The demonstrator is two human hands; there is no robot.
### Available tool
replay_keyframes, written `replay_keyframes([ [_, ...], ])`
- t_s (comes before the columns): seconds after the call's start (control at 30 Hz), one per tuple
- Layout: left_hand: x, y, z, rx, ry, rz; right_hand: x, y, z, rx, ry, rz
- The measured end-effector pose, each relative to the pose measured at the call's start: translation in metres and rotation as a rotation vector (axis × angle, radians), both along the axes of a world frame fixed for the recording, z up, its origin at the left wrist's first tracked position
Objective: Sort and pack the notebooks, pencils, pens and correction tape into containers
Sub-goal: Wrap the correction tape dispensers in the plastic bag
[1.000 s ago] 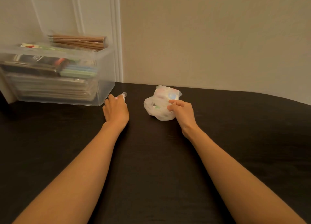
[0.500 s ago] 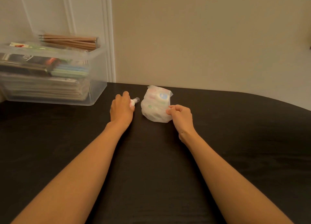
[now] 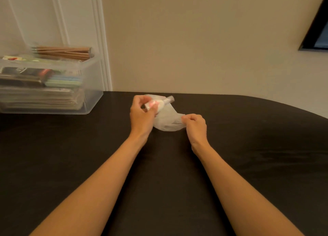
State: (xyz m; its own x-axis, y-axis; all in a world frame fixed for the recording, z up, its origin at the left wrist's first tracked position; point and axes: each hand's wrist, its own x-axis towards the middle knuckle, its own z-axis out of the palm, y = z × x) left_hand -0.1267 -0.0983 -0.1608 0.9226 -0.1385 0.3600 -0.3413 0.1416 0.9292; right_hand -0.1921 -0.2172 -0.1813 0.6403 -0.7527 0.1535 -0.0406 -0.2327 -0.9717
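The left hand (image 3: 141,115) has lifted the correction tape (image 3: 156,104), gripped in curled fingers, over to the plastic bag (image 3: 165,122) whose edge the right hand (image 3: 196,126) pinches; notebooks (image 3: 40,97) and pencils (image 3: 65,52) already fill the clear bin (image 3: 94,86).

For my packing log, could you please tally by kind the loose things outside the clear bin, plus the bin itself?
Clear plastic bin: 1
White plastic bag, pinched by the right hand: 1
Correction tape, held by the left hand: 1
Total: 3
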Motion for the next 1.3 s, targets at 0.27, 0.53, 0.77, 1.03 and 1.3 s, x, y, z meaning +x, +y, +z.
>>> replay_keyframes([
  [0.27,-0.03,-0.012,-0.003,0.135,-0.136,-0.179,-0.031,-0.01,0.009,0.239,-0.222,0.181],
  [0.53,-0.024,-0.006,-0.014,0.486,-0.314,-0.103,-0.039,-0.014,0.014,0.384,-0.256,0.198],
  [0.77,-0.017,-0.005,-0.02,0.769,-0.401,0.109,-0.047,-0.016,0.018,0.494,-0.218,0.287],
  [1.03,-0.02,-0.006,-0.008,0.623,-0.401,0.161,-0.034,0.002,0.012,0.546,-0.222,0.23],
  [1.3,-0.015,-0.005,-0.02,0.911,-0.223,0.163,-0.029,0.005,0.003,0.301,-0.017,0.213],
])
